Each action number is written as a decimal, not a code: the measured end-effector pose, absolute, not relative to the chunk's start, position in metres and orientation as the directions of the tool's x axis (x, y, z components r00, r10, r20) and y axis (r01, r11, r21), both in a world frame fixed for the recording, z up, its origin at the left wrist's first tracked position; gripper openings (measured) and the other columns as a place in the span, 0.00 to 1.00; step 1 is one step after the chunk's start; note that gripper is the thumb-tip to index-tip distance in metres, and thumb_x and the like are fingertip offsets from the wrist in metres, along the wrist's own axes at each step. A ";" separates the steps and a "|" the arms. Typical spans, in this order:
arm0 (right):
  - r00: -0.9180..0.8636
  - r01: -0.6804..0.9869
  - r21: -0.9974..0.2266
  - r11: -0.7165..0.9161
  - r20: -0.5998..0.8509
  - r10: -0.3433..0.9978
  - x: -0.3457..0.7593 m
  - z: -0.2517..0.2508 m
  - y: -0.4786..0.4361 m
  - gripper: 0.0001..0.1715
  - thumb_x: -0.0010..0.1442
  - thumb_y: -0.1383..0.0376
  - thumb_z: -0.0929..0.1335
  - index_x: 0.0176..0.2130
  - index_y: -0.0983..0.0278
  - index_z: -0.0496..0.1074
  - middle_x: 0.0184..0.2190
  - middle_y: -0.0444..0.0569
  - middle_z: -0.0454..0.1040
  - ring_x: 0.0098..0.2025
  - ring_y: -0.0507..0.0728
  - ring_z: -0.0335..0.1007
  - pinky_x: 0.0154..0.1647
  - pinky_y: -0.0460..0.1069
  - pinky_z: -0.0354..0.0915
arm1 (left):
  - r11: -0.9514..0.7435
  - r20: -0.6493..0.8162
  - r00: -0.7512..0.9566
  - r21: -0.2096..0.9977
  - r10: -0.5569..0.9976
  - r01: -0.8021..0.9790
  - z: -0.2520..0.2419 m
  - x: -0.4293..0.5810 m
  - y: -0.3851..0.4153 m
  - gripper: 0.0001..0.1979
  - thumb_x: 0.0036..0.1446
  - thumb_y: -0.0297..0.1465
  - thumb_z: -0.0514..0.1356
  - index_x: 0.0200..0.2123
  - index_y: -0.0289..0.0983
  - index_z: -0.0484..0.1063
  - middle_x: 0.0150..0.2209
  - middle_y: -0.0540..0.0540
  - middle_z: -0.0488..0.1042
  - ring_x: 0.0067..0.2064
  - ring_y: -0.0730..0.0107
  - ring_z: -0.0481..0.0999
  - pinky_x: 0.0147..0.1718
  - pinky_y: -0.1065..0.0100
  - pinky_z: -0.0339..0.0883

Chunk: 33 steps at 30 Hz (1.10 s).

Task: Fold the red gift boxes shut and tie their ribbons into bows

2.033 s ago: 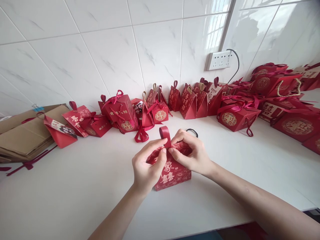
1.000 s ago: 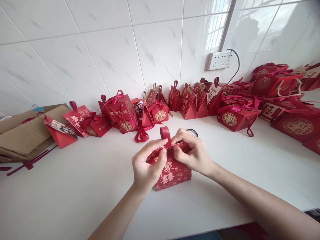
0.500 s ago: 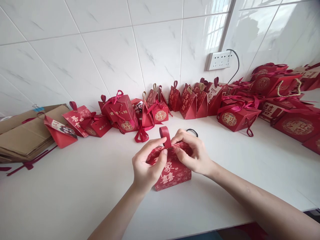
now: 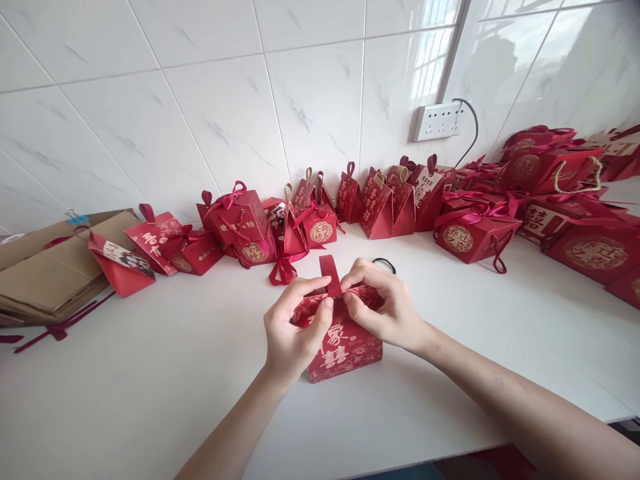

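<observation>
A red gift box (image 4: 350, 353) with pale printed characters stands upright on the white table (image 4: 200, 393), in front of me. My left hand (image 4: 297, 327) pinches the left part of its top edge between thumb and fingers. On the right part of that edge, my right hand (image 4: 383, 303) pinches in the same way. A dark red strap loop (image 4: 330, 275) rises from the top edge between my two hands. The fingers cover much of the box's upper edge. Just behind my right hand lies a thin black ring (image 4: 386, 264), partly hidden.
Several red gift boxes (image 4: 376, 207) line the wall, with larger ribboned boxes (image 4: 477, 233) piled at the right. Flattened brown cardboard (image 4: 55, 273) and a dark red ribbon (image 4: 60, 330) lie at the left. A power strip (image 4: 440, 122) hangs on the tiled wall.
The strap loop has tilted and now looks flatter and straighter. My right thumb has shifted slightly left along the top edge. Both hands stay on the box.
</observation>
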State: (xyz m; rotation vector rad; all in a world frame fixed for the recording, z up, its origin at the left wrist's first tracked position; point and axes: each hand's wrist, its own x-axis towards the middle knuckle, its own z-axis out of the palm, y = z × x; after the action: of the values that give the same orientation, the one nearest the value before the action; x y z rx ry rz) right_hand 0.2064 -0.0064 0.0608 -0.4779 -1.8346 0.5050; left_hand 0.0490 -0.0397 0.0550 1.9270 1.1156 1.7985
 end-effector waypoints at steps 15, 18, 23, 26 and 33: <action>-0.292 0.065 -0.574 0.816 0.771 0.566 0.207 0.060 -0.006 0.08 0.54 0.75 0.63 0.33 0.64 0.70 0.27 0.43 0.67 0.27 0.50 0.62 0.28 0.45 0.61 | -0.577 0.614 -0.135 0.782 0.777 0.236 0.057 0.052 -0.044 0.15 0.54 0.27 0.63 0.46 0.39 0.69 0.30 0.53 0.78 0.33 0.78 0.78 0.33 0.82 0.73; -0.295 0.047 -0.565 0.824 0.780 0.552 0.207 0.059 -0.005 0.08 0.54 0.74 0.63 0.32 0.64 0.70 0.27 0.43 0.67 0.28 0.50 0.63 0.28 0.45 0.61 | -0.555 0.588 -0.131 0.803 0.798 0.218 0.058 0.053 -0.044 0.13 0.53 0.27 0.63 0.44 0.39 0.69 0.29 0.53 0.78 0.33 0.77 0.78 0.33 0.82 0.73; -0.298 0.023 -0.567 0.823 0.782 0.547 0.207 0.059 -0.004 0.06 0.55 0.73 0.65 0.33 0.64 0.69 0.27 0.44 0.68 0.28 0.50 0.64 0.30 0.46 0.62 | -0.535 0.561 -0.101 0.820 0.822 0.201 0.061 0.051 -0.045 0.03 0.54 0.27 0.62 0.34 0.38 0.74 0.28 0.53 0.77 0.31 0.79 0.77 0.31 0.84 0.71; -0.301 0.036 -0.574 0.818 0.774 0.556 0.207 0.060 -0.005 0.05 0.56 0.73 0.65 0.32 0.64 0.70 0.27 0.43 0.67 0.28 0.50 0.63 0.29 0.45 0.62 | -0.523 0.544 -0.071 0.829 0.836 0.198 0.062 0.050 -0.044 0.03 0.54 0.26 0.61 0.30 0.38 0.75 0.24 0.55 0.75 0.26 0.82 0.74 0.26 0.86 0.68; -0.328 0.055 -0.592 0.804 0.750 0.574 0.208 0.063 -0.006 0.06 0.56 0.74 0.65 0.31 0.65 0.70 0.27 0.43 0.67 0.28 0.50 0.63 0.29 0.45 0.61 | -0.486 0.503 -0.061 0.854 0.862 0.186 0.059 0.049 -0.043 0.03 0.55 0.28 0.61 0.30 0.38 0.75 0.23 0.56 0.74 0.24 0.83 0.70 0.24 0.86 0.65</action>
State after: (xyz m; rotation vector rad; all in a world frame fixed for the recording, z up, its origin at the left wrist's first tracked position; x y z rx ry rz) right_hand 0.2084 -0.0063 0.0633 -0.4797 -1.8495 0.5671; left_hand 0.0490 -0.0427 0.0594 1.6684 1.1245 1.5924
